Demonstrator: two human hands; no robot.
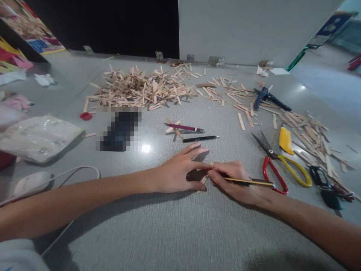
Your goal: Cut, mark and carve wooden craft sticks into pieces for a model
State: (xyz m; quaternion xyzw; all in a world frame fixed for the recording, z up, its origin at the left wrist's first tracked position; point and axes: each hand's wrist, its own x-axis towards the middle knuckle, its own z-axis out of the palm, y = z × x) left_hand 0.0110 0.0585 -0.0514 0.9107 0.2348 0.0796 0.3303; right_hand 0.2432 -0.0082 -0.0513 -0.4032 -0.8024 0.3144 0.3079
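My right hand (232, 182) is closed round a yellow and black pencil (254, 182), its tip hidden by the fingers near a small wooden stick (203, 183) on the grey table. My left hand (180, 171) lies over that stick with its fingers spread, thumb and index fingertips close to the stick's two ends. The left index finger reaches the right fingertips. Beyond my hands are a black pen (200, 139) and a dark red craft knife (184, 127), which rests across several short sticks (177, 132).
A heap of wooden sticks (141, 88) covers the back. At the right are scissors (272, 154), a yellow object (286, 140), a dark blue tool (270, 99) and more sticks. A plastic bag (42, 137), white mouse (32, 183) with cable, and pixelated dark object (120, 131) stand left.
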